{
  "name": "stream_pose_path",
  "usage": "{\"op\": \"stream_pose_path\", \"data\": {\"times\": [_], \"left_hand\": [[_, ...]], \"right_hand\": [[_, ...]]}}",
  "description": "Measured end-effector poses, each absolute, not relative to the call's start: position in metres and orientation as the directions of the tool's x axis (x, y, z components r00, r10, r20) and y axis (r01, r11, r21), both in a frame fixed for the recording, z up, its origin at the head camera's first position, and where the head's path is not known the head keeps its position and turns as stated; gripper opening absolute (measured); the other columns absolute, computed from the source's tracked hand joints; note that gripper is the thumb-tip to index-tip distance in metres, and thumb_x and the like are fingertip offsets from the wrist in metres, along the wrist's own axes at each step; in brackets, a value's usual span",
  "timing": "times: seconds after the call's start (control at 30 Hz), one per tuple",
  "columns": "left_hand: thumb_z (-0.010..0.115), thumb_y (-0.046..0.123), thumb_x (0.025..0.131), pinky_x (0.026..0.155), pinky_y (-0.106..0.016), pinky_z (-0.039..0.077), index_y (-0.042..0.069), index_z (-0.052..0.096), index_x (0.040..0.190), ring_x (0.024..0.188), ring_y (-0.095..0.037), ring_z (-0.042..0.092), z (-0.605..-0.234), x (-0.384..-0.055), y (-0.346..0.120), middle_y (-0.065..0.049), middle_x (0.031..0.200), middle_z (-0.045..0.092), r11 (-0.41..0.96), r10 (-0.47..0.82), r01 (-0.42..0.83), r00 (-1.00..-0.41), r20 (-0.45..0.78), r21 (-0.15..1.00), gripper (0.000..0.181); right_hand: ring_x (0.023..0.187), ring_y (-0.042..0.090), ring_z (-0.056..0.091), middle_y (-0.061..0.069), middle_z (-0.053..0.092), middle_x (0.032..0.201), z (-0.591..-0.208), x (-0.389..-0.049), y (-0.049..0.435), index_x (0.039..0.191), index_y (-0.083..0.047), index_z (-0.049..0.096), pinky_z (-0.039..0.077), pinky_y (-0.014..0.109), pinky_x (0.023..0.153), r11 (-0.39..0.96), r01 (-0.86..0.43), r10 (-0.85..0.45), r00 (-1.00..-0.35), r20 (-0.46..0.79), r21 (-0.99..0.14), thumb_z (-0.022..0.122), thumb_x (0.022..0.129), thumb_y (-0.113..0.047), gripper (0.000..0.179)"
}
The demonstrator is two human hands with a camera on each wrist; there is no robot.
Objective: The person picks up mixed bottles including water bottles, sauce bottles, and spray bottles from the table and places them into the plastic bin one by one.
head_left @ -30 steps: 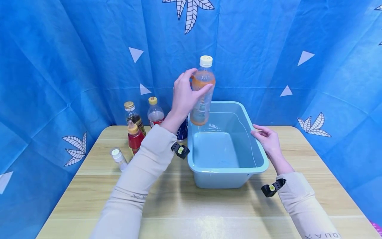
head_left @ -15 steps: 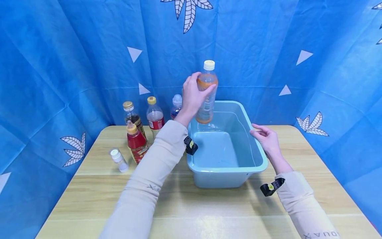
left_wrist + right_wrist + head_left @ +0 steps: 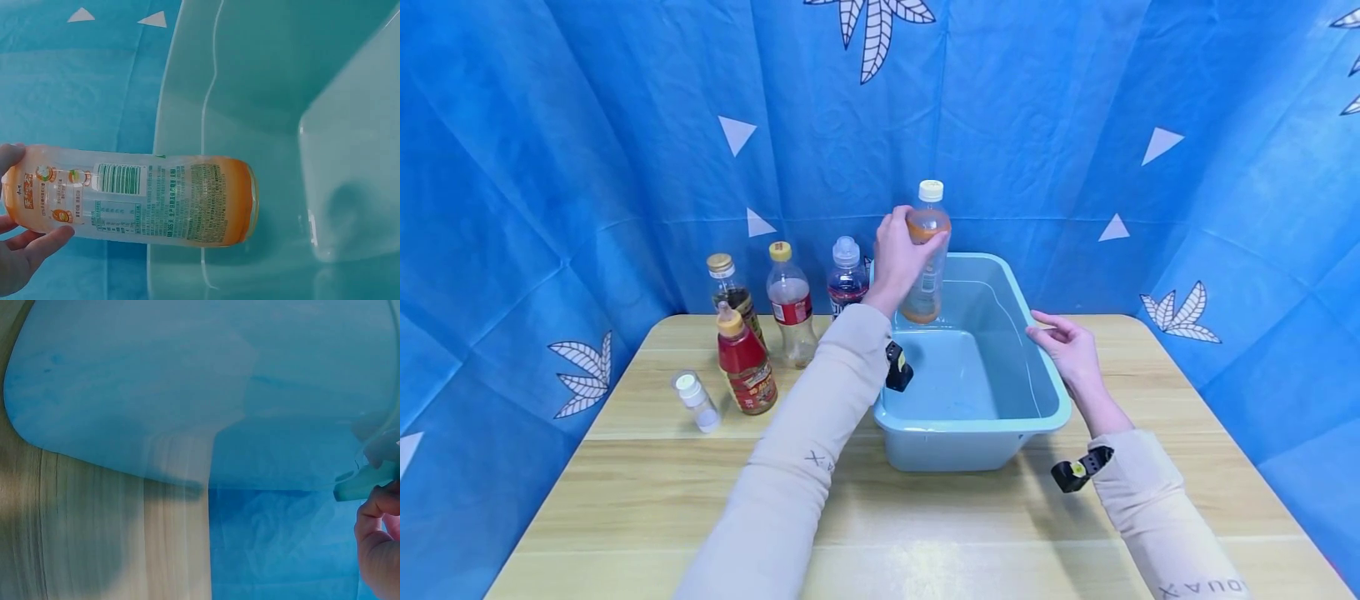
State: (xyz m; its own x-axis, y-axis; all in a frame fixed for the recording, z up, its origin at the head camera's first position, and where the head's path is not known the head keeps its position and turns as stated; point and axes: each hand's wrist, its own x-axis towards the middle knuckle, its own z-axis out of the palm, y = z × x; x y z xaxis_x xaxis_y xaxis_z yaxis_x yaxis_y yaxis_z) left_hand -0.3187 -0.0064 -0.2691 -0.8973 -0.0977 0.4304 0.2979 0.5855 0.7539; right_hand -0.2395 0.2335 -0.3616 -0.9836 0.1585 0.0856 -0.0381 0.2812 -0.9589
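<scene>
In the head view my left hand [image 3: 901,254] grips a clear plastic bottle [image 3: 931,283] with a white cap and orange bands round its upper part and base. The bottle is upright, its lower end inside the back left of a light blue plastic basin [image 3: 970,427]. The left wrist view has the bottle's printed label and barcode [image 3: 120,179] facing the camera, with fingers and thumb [image 3: 47,247] round its upper part. My right hand [image 3: 1070,354] pinches the basin's right rim, and the right wrist view has its curled fingers [image 3: 381,519] at that rim.
Left of the basin stand a blue-labelled bottle [image 3: 847,279], a red-labelled bottle with yellow cap [image 3: 792,308], a dark-liquid bottle [image 3: 730,287], a red squeeze bottle [image 3: 747,367] and a small white-capped container [image 3: 697,400]. A blue curtain [image 3: 1030,125] hangs behind the wooden table [image 3: 925,533].
My left hand has carried the bottle rightward and then down, so its base is now lower in the basin. The right hand keeps its hold on the rim.
</scene>
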Motion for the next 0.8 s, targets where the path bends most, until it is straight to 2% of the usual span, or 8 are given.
{"op": "stream_pose_path", "data": {"times": [0.27, 0.8], "left_hand": [[0.07, 0.037, 0.075, 0.081, -0.031, 0.045, 0.006, 0.045, 0.12, 0.101, -0.02, 0.05, -0.285, -0.326, 0.002, -0.009, 0.109, 0.052, 0.567, -0.098, 0.245, -0.928, 0.361, 0.786, 0.059], [0.067, 0.029, 0.078, 0.089, -0.033, 0.042, 0.006, 0.041, 0.122, 0.106, -0.02, 0.046, -0.315, -0.333, 0.021, -0.01, 0.118, 0.048, 0.484, -0.041, 0.198, -0.968, 0.248, 0.853, 0.056]], "right_hand": [[0.065, 0.002, 0.059, -0.016, 0.06, 0.069, -0.362, -0.239, 0.233, 0.12, 0.001, 0.052, 0.05, 0.018, 0.059, 0.29, -0.048, 0.158, -0.983, 0.098, -0.956, 0.062, 0.083, -0.025, 0.047], [0.065, 0.002, 0.058, -0.016, 0.06, 0.07, -0.364, -0.239, 0.231, 0.12, 0.002, 0.052, 0.049, 0.018, 0.058, 0.276, -0.05, 0.171, -0.98, 0.1, -0.96, 0.063, 0.083, -0.024, 0.046]]}}
